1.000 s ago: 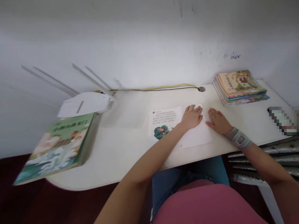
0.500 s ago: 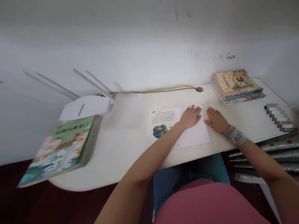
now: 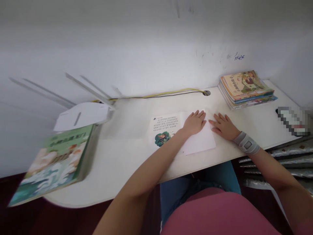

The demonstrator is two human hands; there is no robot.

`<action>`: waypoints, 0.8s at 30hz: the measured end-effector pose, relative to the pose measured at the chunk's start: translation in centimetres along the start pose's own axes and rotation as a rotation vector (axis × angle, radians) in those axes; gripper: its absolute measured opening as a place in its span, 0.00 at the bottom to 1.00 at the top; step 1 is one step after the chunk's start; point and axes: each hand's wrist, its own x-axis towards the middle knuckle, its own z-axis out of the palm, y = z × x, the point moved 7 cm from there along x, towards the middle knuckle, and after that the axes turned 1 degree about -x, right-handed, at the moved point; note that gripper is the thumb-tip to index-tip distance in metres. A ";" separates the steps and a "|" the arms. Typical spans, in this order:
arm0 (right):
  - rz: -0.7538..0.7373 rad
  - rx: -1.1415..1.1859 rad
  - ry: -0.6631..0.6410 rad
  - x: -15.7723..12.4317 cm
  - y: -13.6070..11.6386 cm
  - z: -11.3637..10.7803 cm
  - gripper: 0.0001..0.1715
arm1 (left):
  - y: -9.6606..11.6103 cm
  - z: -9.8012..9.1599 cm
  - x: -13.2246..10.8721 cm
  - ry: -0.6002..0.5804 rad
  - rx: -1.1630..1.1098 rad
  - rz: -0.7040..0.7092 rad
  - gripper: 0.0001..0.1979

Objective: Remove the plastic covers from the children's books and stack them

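Note:
An open picture book [image 3: 166,122] lies on the white desk, its left page showing printed lines and a green round illustration. A blank white sheet [image 3: 201,142] covers its right side; whether it is a page or a loose paper, I cannot tell. My left hand [image 3: 195,123] rests flat on this sheet with fingers stretched out. At the sheet's right edge lies my right hand [image 3: 225,126], palm down and fingers spread, the fingertips touching or nearly touching the edge. A grey wristband [image 3: 247,143] is around my right wrist.
A stack of books [image 3: 246,88] stands at the back right, with a partly blurred phone [image 3: 292,120] nearer the right edge. On the left, a white router [image 3: 81,116] with antennas stands behind a thick stack of green-covered books [image 3: 56,156]. Cables [image 3: 158,95] run along the wall.
The view has shifted a little, so the desk things appear farther left. My right hand has slid slightly toward the sheet's edge, and its fingers are a bit more spread. My left hand stays flat.

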 end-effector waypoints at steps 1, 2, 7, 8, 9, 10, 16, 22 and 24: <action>0.000 0.003 0.001 0.0 -0.1 0.0 0.28 | 0.1 0.0 -0.2 -0.004 -0.002 0.008 0.25; 0.001 0.007 0.002 0.0 -0.1 0.0 0.28 | 0.1 0.0 -0.5 -0.006 -0.003 0.016 0.25; 0.039 0.064 0.017 0.1 0.2 0.1 0.29 | 0.4 0.1 -1.3 -0.027 -0.003 0.058 0.26; 0.047 0.080 0.024 0.1 0.3 0.1 0.29 | 0.4 0.1 -1.3 -0.031 -0.001 0.063 0.26; 0.053 0.095 0.033 0.1 0.4 0.1 0.30 | 0.3 0.1 -1.3 -0.033 0.002 0.065 0.26; 0.057 0.108 0.041 0.1 0.5 0.2 0.30 | 0.3 0.1 -1.2 -0.035 0.004 0.067 0.26; 0.029 0.113 0.040 0.0 0.6 0.6 0.33 | 0.6 0.2 -0.2 -0.055 0.005 0.103 0.25; 0.037 0.130 0.029 0.0 0.6 0.7 0.43 | 0.7 0.3 1.3 -0.029 -0.004 0.060 0.26; 0.035 0.138 0.027 0.0 0.5 0.7 0.45 | 0.7 0.5 1.7 -0.031 -0.009 0.062 0.26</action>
